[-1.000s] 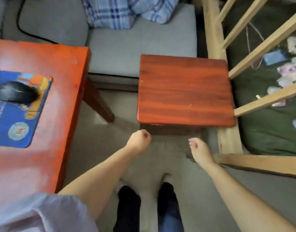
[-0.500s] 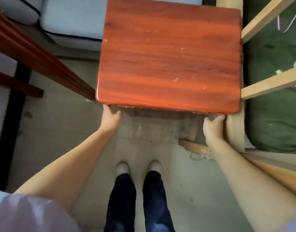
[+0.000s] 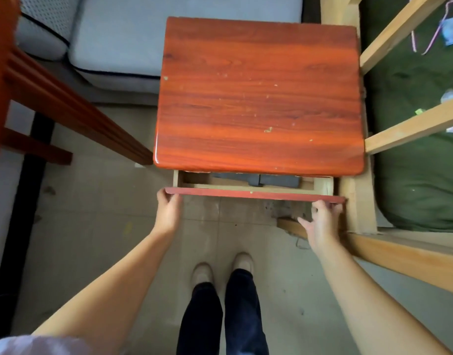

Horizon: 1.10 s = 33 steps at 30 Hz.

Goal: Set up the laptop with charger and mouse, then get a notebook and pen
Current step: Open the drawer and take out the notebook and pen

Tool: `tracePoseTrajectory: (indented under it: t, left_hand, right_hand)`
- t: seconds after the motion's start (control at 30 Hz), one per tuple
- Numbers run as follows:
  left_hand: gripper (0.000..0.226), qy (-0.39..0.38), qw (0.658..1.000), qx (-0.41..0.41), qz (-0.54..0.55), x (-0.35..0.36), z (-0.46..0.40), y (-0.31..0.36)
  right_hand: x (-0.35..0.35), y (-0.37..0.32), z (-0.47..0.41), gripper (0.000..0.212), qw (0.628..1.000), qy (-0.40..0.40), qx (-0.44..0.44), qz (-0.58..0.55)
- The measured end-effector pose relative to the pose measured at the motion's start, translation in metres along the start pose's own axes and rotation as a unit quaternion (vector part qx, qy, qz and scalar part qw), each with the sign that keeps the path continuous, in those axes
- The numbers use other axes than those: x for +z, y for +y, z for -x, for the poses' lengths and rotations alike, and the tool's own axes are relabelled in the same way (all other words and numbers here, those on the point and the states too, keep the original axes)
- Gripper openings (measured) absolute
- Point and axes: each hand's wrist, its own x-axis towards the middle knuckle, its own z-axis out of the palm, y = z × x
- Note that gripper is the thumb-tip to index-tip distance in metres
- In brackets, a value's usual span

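No legible text or labels anywhere.

Drawer (image 3: 253,194): we see it partly out under the small table's (image 3: 258,96) near edge.
Left hand (image 3: 169,211): grips its left end.
Right hand (image 3: 322,221): holds its right end.
Inside: dark items (image 3: 266,181), unclear.

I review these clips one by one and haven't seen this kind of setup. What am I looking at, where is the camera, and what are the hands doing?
There is no robot. A person wears a camera on the head, looking down past their arms and feet. In front stands a small red wooden table. Its drawer is pulled partly open, showing something dark inside; what it is cannot be told. The left hand grips the drawer front's left end, the right hand its right end. Nothing lies on the tabletop.
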Motion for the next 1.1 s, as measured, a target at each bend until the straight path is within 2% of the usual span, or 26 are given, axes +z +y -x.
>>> tracePoseTrajectory:
  t: [0.03, 0.1, 0.2, 0.3, 0.43, 0.53, 0.7, 0.8, 0.9, 1.1]
  left_hand:
    - [0.036, -0.014, 0.995, -0.045, 0.093, 0.004, 0.004, 0.004]
    - [0.032, -0.031, 0.963, -0.107, 0.247, 0.013, 0.005, 0.017]
    - [0.019, -0.018, 0.924, -0.143, 0.354, 0.023, -0.005, 0.034]
    - [0.018, 0.008, 0.926, -0.145, 0.349, 0.027, -0.008, 0.034]
    - [0.032, 0.034, 0.927, -0.160, 0.336, 0.019, 0.013, -0.001]
    - [0.011, 0.048, 0.924, -0.202, 0.321, 0.009, 0.032, -0.034]
    - [0.018, 0.081, 0.916, -0.251, 0.301, 0.012, 0.021, -0.062]
    - [0.003, 0.079, 0.919, -0.274, 0.271, 0.014, 0.011, -0.072]
    - [0.015, 0.067, 0.919, -0.286, 0.263, 0.012, 0.003, -0.077]
    - [0.013, 0.046, 0.913, -0.308, 0.263, 0.008, 0.001, -0.069]
  right_hand:
    - [0.004, -0.002, 0.006, 0.063, 0.996, -0.028, 0.040, -0.079]
    - [0.018, -0.008, 0.015, 0.056, 0.979, -0.071, 0.099, -0.166]
    - [0.041, -0.020, 0.015, 0.053, 0.972, -0.049, 0.155, -0.169]
    - [0.046, -0.022, 0.013, 0.042, 0.973, -0.018, 0.171, -0.157]
    - [0.020, 0.012, 0.016, 0.042, 0.970, -0.001, 0.185, -0.156]
    - [-0.004, 0.044, 0.018, 0.039, 0.970, 0.022, 0.193, -0.148]
    - [-0.015, 0.073, 0.006, 0.042, 0.965, 0.029, 0.206, -0.157]
    - [-0.016, 0.081, 0.000, 0.042, 0.963, 0.022, 0.216, -0.157]
    - [-0.018, 0.081, -0.003, 0.044, 0.960, 0.007, 0.231, -0.156]
    - [-0.021, 0.072, -0.002, 0.041, 0.951, -0.014, 0.269, -0.150]
